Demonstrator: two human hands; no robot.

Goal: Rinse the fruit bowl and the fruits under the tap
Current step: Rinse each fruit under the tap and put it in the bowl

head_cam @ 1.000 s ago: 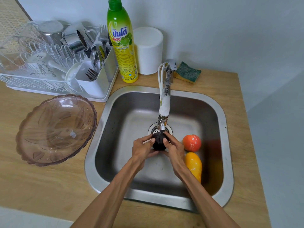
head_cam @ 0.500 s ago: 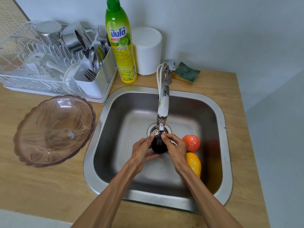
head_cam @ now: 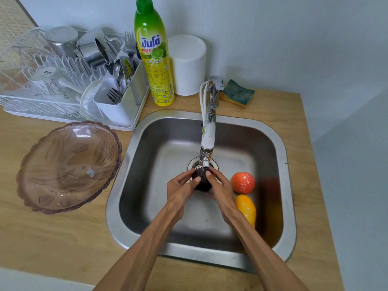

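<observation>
A dark round fruit (head_cam: pixel 202 181) sits under the tap spout (head_cam: pixel 205 162) in the steel sink (head_cam: pixel 126 156), with a thin stream of water falling on it. My left hand (head_cam: pixel 181 191) and my right hand (head_cam: pixel 220 189) both hold it, thumbs on top. An orange-red round fruit (head_cam: pixel 243 182) and a yellow mango-like fruit (head_cam: pixel 246 208) lie on the sink floor to the right of my right hand. The brownish see-through fruit bowl (head_cam: pixel 69 166) rests tilted on the wooden counter left of the sink, with nothing in it.
A white dish rack (head_cam: pixel 69 85) with cups and cutlery stands at the back left. A green-yellow dish soap bottle (head_cam: pixel 154 55), a white canister (head_cam: pixel 188 64) and a sponge (head_cam: pixel 238 92) stand behind the sink. The counter's right edge is close to the sink.
Both hands have kept the dark fruit under the spout, turning it a little between the fingers. The bowl and the other two fruits have not moved.
</observation>
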